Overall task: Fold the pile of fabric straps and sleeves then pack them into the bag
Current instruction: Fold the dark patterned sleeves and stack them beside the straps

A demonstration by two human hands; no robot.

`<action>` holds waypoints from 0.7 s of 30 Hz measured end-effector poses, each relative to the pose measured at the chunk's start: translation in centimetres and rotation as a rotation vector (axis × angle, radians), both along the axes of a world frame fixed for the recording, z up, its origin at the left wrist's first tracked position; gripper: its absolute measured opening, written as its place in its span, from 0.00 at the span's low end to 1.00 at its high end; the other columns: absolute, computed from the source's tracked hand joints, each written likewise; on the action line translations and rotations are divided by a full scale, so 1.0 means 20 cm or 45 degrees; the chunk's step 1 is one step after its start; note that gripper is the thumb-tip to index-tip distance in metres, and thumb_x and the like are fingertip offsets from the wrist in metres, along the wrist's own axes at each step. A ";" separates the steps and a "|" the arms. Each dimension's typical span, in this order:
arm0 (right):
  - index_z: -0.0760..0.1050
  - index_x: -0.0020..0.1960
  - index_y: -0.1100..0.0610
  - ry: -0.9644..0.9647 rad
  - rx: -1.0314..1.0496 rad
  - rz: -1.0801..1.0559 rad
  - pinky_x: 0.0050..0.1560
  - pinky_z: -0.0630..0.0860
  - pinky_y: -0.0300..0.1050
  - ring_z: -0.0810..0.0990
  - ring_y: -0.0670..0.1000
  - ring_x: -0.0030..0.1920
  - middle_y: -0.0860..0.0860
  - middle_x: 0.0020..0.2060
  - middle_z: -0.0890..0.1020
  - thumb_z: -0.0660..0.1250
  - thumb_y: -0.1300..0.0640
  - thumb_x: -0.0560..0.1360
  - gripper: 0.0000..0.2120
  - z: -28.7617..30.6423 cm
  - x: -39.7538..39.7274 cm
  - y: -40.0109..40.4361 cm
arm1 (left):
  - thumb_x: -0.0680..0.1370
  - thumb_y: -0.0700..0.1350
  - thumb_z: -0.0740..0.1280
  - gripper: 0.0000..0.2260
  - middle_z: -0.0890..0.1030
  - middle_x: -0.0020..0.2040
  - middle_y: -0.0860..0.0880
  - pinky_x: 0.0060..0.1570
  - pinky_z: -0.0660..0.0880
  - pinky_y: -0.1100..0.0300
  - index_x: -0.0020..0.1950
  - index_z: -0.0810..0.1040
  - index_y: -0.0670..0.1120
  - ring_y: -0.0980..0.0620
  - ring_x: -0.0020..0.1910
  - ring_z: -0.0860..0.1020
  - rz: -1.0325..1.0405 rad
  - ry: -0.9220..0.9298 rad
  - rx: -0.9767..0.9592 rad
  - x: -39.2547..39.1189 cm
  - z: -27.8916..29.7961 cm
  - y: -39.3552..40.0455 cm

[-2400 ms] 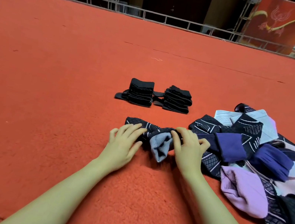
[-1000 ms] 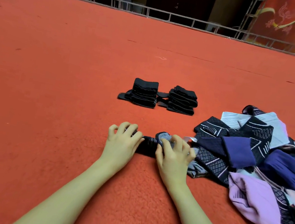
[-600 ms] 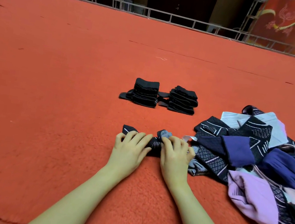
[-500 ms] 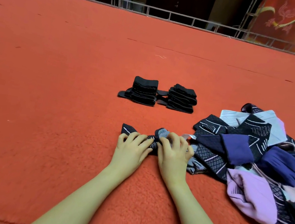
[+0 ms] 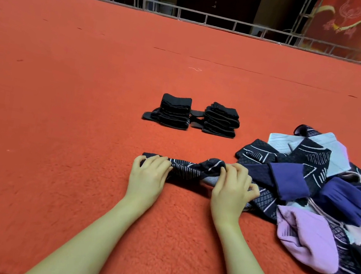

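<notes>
Sleeve work is where we are: a dark patterned sleeve lies stretched on the red carpet between our two hands, its long axis running side to side, straight across in front of us. Our left hand grips its left end with fingers curled over the edge; our right hand pinches the bunched right end, where a grey lining shows just beside the thumb. The hands are apart, one at each end, so neither is nearer; we judge the coming fold would bring one end across to the other along that axis.

Just beyond our right hand, touching the sleeve's right end, sprawls the unfolded pile of navy, purple, lilac and pale sleeves. Ahead of both hands, well apart from them, sit two stacks of folded black straps.

Our right palm covers where the sleeve ends and the pile begins, so we cannot tell whether it lies free. The pile's far right runs out of view. No bag is in sight.
</notes>
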State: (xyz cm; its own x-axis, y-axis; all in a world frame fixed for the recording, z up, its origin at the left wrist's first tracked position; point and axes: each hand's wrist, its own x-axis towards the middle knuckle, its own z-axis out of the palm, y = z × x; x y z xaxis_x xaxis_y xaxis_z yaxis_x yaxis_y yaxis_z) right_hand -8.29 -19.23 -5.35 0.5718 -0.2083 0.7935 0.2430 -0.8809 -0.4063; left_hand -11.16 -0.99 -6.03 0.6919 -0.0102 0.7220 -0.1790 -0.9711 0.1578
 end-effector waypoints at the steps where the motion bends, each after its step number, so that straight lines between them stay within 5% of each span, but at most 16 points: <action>1: 0.79 0.46 0.57 -0.005 -0.004 -0.014 0.49 0.57 0.48 0.69 0.51 0.46 0.53 0.47 0.79 0.58 0.55 0.76 0.11 0.01 0.01 -0.01 | 0.77 0.46 0.58 0.12 0.84 0.47 0.50 0.53 0.63 0.54 0.44 0.81 0.45 0.49 0.46 0.82 -0.002 -0.032 0.028 0.01 0.01 0.02; 10: 0.79 0.43 0.56 0.037 -0.074 0.076 0.48 0.57 0.48 0.70 0.53 0.44 0.52 0.43 0.77 0.58 0.51 0.75 0.13 0.13 0.05 -0.01 | 0.76 0.46 0.58 0.12 0.83 0.48 0.49 0.50 0.63 0.54 0.45 0.81 0.46 0.48 0.45 0.81 0.088 -0.055 0.128 0.05 0.09 0.14; 15: 0.76 0.55 0.55 0.059 -0.286 0.114 0.50 0.60 0.50 0.70 0.53 0.50 0.53 0.52 0.78 0.59 0.48 0.73 0.16 0.09 0.02 -0.02 | 0.75 0.48 0.56 0.17 0.81 0.56 0.49 0.52 0.61 0.54 0.57 0.79 0.47 0.50 0.53 0.78 -0.149 0.105 0.143 0.02 0.06 0.02; 21: 0.79 0.50 0.50 0.048 -0.766 0.579 0.54 0.57 0.50 0.76 0.46 0.56 0.43 0.51 0.81 0.58 0.49 0.75 0.12 0.02 0.00 -0.11 | 0.74 0.55 0.57 0.16 0.83 0.53 0.53 0.51 0.61 0.54 0.51 0.83 0.54 0.53 0.53 0.78 -0.172 0.226 0.227 0.04 -0.04 -0.07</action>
State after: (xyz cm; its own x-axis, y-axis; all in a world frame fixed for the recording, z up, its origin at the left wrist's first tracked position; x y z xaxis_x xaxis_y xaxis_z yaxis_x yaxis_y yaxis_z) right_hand -8.23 -21.36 -4.99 0.5270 0.5177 0.6740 0.6308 -0.7697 0.0981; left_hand -10.37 -2.34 -6.78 0.7910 -0.2264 0.5684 -0.2932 -0.9557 0.0274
